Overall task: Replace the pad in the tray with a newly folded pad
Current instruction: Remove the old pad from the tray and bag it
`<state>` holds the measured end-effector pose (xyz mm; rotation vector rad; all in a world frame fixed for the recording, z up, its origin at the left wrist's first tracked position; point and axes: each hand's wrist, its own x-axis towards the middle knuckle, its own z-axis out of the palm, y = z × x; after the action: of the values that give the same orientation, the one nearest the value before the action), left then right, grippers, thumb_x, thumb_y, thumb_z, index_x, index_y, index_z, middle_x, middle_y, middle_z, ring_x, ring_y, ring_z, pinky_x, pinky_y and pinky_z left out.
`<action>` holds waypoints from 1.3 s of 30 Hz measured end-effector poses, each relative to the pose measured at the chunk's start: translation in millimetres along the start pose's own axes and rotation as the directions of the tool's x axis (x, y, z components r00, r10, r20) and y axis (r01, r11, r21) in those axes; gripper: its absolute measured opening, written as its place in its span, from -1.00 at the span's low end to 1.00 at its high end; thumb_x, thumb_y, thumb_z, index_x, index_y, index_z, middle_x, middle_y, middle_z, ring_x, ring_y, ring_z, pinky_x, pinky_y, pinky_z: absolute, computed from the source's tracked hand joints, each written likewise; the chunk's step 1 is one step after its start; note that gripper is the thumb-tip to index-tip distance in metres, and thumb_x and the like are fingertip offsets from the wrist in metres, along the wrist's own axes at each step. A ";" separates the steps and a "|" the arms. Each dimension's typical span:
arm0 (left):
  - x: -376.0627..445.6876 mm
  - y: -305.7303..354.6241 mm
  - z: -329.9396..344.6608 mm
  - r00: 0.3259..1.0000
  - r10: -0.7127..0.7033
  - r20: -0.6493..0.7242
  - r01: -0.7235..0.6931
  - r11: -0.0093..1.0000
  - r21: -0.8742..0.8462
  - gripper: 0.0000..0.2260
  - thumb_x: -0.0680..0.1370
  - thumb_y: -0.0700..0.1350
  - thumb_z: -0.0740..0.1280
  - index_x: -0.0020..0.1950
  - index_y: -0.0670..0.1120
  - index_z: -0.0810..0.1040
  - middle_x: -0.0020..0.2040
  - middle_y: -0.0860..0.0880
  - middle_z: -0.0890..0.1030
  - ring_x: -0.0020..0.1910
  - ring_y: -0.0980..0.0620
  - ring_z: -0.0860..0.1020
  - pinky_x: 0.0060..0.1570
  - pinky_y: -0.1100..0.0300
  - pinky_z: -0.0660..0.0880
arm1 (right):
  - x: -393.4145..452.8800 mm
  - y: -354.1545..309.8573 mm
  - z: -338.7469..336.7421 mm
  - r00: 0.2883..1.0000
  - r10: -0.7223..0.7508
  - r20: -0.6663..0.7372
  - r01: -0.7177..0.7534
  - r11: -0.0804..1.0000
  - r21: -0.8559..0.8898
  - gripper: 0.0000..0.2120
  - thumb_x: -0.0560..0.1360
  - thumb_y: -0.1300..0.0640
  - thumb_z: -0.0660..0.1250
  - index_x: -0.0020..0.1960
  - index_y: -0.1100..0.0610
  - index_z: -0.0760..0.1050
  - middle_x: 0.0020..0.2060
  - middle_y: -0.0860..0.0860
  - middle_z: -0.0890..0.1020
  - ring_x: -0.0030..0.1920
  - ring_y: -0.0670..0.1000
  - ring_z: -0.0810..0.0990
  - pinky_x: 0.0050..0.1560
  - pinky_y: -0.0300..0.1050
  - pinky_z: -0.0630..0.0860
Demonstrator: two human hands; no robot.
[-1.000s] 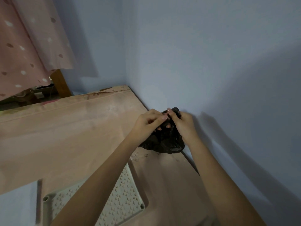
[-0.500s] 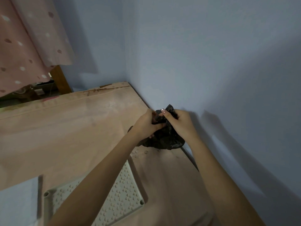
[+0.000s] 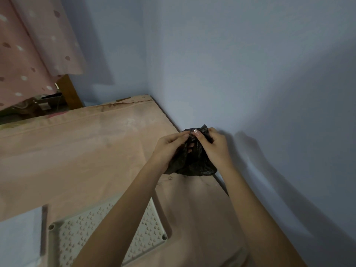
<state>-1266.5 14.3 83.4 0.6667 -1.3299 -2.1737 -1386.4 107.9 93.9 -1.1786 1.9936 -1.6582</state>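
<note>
Both hands meet at the top of a crumpled black plastic bag (image 3: 189, 160). The left hand (image 3: 169, 144) has its fingers curled closed around the gathered neck of the bag, fingertips pressed into the dark film. The right hand (image 3: 213, 146) is closed on the same bunched top from the other side, its thumb with a pale nail laid across the plastic just beside the left fingertips. The two hands touch or nearly touch at that pinch. Below them the bag bulges out in wrinkled folds, its lower part resting on a pinkish-beige cloth-covered surface (image 3: 81, 151), close to the light blue wall (image 3: 250, 74) that runs along the right side. What the bag holds cannot be told.

Both forearms are bare and reach up from the lower edge of the view. Under the left forearm lies a cream plastic tray (image 3: 154, 224) with a perforated grid top and a round socket at each visible corner; it sits on the cloth well nearer the viewer than the bag, and its grid is partly hidden by the arm. A pale blue sheet (image 3: 19, 237) lies at the lower left, just beside the tray; whether it is a pad cannot be told.

At the far left hangs a pink curtain (image 3: 28, 51) with light and dark spots, and a brown wooden post (image 3: 70, 93) stands below its hem, against the wall
</note>
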 end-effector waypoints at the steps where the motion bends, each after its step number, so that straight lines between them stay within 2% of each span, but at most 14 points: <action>1: 1.6 -0.6 0.1 0.997 0.000 -0.083 -0.002 1.000 -0.024 -0.82 0.48 -0.20 0.41 0.07 -0.15 0.66 -0.01 -0.17 0.68 0.04 -0.11 0.64 0.06 0.10 0.57 | -0.5 1.6 0.1 1.000 0.014 -0.003 -0.014 1.000 0.020 -0.85 0.52 0.01 0.34 -0.22 -0.15 0.58 -0.21 -0.12 0.64 -0.17 -0.25 0.60 -0.19 -0.47 0.44; 5: 5.4 0.3 -2.1 0.968 0.045 -0.248 -0.055 0.998 -0.034 -0.87 0.44 -0.26 0.45 -0.02 -0.15 0.66 -0.20 -0.12 0.68 -0.14 -0.03 0.66 -0.08 0.19 0.60 | -1.7 13.0 -1.6 0.996 0.089 0.005 -0.089 0.991 0.103 -0.84 0.50 -0.10 0.31 -0.12 -0.12 0.65 -0.18 -0.16 0.70 -0.09 -0.21 0.64 -0.09 -0.36 0.54; 9: 10.1 6.1 -19.3 0.919 0.105 -0.380 -0.105 0.994 0.022 -0.87 0.45 -0.30 0.43 -0.02 -0.16 0.60 -0.37 -0.02 0.61 -0.32 0.09 0.63 -0.23 0.30 0.58 | 1.0 25.8 -8.5 0.980 0.196 -0.041 -0.181 0.954 0.238 -0.84 0.53 -0.05 0.31 -0.11 -0.08 0.67 -0.12 -0.11 0.71 -0.01 -0.12 0.66 -0.01 -0.27 0.54; 11: 11.5 11.1 -31.8 0.906 0.098 -0.413 -0.104 0.995 0.006 -0.85 0.45 -0.32 0.43 -0.01 -0.20 0.58 -0.33 -0.05 0.64 -0.36 0.10 0.64 -0.28 0.30 0.59 | 1.9 30.8 -13.7 0.972 0.228 -0.055 -0.206 0.942 0.265 -0.83 0.53 -0.01 0.31 -0.15 -0.07 0.66 -0.15 -0.10 0.72 -0.05 -0.11 0.67 -0.04 -0.29 0.54; 14: 13.4 15.1 -47.9 0.901 0.101 -0.421 -0.100 0.995 0.024 -0.87 0.44 -0.34 0.42 -0.05 -0.22 0.57 -0.24 -0.14 0.62 -0.38 0.06 0.64 -0.24 0.27 0.62 | 3.2 39.1 -19.7 0.948 0.307 -0.087 -0.273 0.921 0.277 -0.82 0.53 0.02 0.32 -0.22 -0.03 0.63 -0.31 -0.10 0.70 -0.26 -0.15 0.66 -0.16 -0.25 0.54; 18: 16.2 14.7 -68.3 0.885 0.115 -0.452 -0.103 0.993 0.051 -0.89 0.44 -0.36 0.42 -0.10 -0.21 0.56 -0.23 -0.17 0.61 -0.42 0.04 0.63 -0.23 0.24 0.63 | 1.8 49.8 -26.0 0.921 0.380 -0.081 -0.339 0.889 0.308 -0.81 0.55 0.06 0.30 -0.20 0.07 0.59 -0.39 -0.02 0.68 -0.38 -0.12 0.62 -0.25 -0.19 0.56; 22: 19.8 3.9 -75.5 0.880 0.082 -0.468 -0.111 0.993 -0.036 -0.86 0.46 -0.33 0.41 -0.02 -0.21 0.52 -0.18 -0.16 0.62 -0.36 0.05 0.64 -0.22 0.27 0.61 | -4.6 58.1 -19.4 0.856 0.515 -0.049 -0.418 0.743 0.522 -0.83 0.52 0.05 0.32 -0.08 0.15 0.57 -0.35 0.00 0.68 -0.38 -0.10 0.60 -0.31 -0.21 0.56; 25: 18.9 -12.9 -60.1 0.947 0.024 -0.319 -0.091 0.976 -0.199 -0.66 0.43 -0.17 0.44 0.15 -0.24 0.50 0.01 -0.14 0.65 -0.06 -0.01 0.65 -0.09 0.24 0.59 | -9.1 57.4 2.7 0.821 0.566 0.076 -0.448 0.557 0.699 -0.69 0.38 0.00 0.41 0.05 0.16 0.57 -0.17 0.05 0.67 -0.20 -0.04 0.62 -0.21 -0.22 0.59; 27: 18.9 -24.4 -49.4 0.969 -0.010 -0.248 -0.048 0.973 -0.227 -0.60 0.39 -0.12 0.46 0.18 -0.21 0.50 0.10 -0.14 0.64 0.08 -0.03 0.62 -0.04 0.18 0.59 | -11.1 58.1 15.9 0.807 0.570 0.154 -0.467 0.457 0.757 -0.51 0.34 0.01 0.43 0.22 0.18 0.53 0.09 0.11 0.64 0.06 0.05 0.63 0.06 -0.08 0.57; 29: 20.6 -33.1 -42.3 0.976 -0.001 -0.219 -0.051 0.971 -0.233 -0.74 0.47 -0.20 0.40 0.14 -0.17 0.53 0.12 -0.13 0.64 0.12 -0.02 0.61 0.02 0.14 0.58 | -13.7 59.0 24.1 0.819 0.529 0.224 -0.468 0.388 0.794 -0.49 0.40 0.04 0.40 0.32 0.15 0.46 0.22 0.11 0.58 0.23 0.08 0.55 0.25 0.06 0.46; 31: 22.2 -38.4 -38.3 0.977 0.035 -0.209 -0.085 0.968 -0.237 -0.85 0.54 -0.26 0.31 0.10 -0.17 0.55 0.06 -0.07 0.67 0.10 0.02 0.62 0.09 0.13 0.56 | -15.1 60.6 28.8 0.851 0.460 0.251 -0.433 0.345 0.833 -0.53 0.45 0.07 0.34 0.34 0.15 0.44 0.24 0.11 0.57 0.25 0.08 0.53 0.26 0.06 0.46; 34: 21.5 -44.4 -32.9 0.973 0.039 -0.229 -0.075 0.986 -0.150 -0.82 0.57 -0.24 0.28 0.13 -0.22 0.58 0.07 -0.14 0.66 0.10 -0.05 0.61 0.12 0.05 0.55 | -17.6 59.6 33.6 0.891 0.409 0.198 -0.374 0.411 0.831 -0.53 0.48 0.13 0.29 0.34 0.28 0.39 0.25 0.19 0.54 0.27 0.12 0.52 0.29 0.06 0.43; 36: 20.0 -48.0 -30.2 0.956 0.010 -0.295 -0.032 0.997 -0.068 -0.77 0.58 -0.16 0.29 0.14 -0.26 0.58 0.07 -0.21 0.64 0.10 -0.13 0.61 0.08 -0.03 0.56 | -20.1 60.8 36.0 0.884 0.444 0.148 -0.368 0.465 0.805 -0.53 0.46 0.15 0.31 0.31 0.33 0.41 0.24 0.23 0.54 0.27 0.17 0.51 0.29 0.08 0.43; 39: 20.4 -48.7 -31.3 0.917 -0.018 -0.399 0.018 1.000 -0.002 -0.81 0.53 -0.05 0.37 -0.05 -0.17 0.65 -0.09 -0.14 0.70 -0.07 -0.08 0.67 -0.23 0.09 0.62 | -21.0 63.8 35.5 0.866 0.495 0.067 -0.368 0.542 0.755 -0.54 0.42 0.08 0.38 0.21 0.35 0.49 0.14 0.24 0.60 0.18 0.18 0.58 0.20 0.08 0.51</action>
<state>-1269.9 0.0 23.9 1.0614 -1.1087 -1.9124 -1374.9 99.5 19.2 -0.2112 1.2278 -1.9965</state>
